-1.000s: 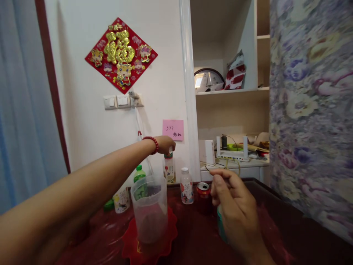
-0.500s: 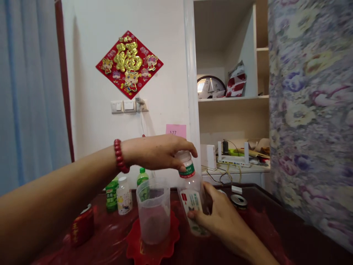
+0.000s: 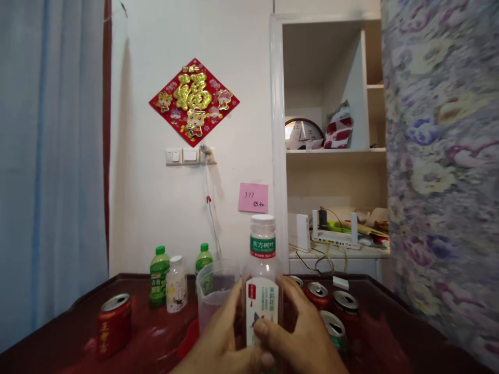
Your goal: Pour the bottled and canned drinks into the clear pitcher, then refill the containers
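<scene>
A clear plastic drink bottle [image 3: 262, 270] is held upright between both hands, low in the middle of the view, above a dark red table [image 3: 393, 332]. The left hand [image 3: 221, 342] is curled around its left side and the right hand [image 3: 304, 336] around its right, with a thumb laid across the foot of the label. The bottle is closed with a white screw cap [image 3: 262, 220]. A green band with white characters is wrapped round the neck, and a white label with small pictures is set lower down. The body is see-through. A clear plastic jug [image 3: 212, 293] is seen just behind it, and opened drink cans [image 3: 317, 292] to its right.
</scene>
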`<state>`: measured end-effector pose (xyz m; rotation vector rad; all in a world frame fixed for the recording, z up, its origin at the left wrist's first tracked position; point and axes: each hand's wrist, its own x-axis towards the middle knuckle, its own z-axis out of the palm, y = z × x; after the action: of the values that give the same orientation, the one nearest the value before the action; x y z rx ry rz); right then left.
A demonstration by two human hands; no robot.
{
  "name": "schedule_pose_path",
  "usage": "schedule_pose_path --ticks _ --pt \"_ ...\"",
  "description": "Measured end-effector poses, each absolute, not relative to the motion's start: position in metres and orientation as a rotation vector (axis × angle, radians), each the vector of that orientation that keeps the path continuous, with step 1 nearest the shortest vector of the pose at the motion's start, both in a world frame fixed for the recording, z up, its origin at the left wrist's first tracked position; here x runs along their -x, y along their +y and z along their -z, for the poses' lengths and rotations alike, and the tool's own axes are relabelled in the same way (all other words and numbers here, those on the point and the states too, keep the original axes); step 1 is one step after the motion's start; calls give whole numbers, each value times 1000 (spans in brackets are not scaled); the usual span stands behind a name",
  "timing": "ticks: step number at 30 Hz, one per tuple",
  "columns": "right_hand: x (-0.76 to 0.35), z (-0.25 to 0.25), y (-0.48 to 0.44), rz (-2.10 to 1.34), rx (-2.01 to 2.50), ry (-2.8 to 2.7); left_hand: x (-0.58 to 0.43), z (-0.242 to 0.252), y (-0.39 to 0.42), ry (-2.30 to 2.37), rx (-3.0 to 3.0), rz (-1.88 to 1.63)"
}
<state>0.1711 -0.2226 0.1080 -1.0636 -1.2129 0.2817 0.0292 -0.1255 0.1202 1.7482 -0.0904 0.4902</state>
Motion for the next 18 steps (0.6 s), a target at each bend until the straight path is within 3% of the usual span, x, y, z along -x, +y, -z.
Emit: schedule_pose_path --ticks 11,18 --pt "-192 -115 -260 -78 1345 -1291 21 -45 -89 345 -2201 -749" --pt "-176 -139 -268 60 1384 -1460 29 -21 -71 384 -2273 -672"
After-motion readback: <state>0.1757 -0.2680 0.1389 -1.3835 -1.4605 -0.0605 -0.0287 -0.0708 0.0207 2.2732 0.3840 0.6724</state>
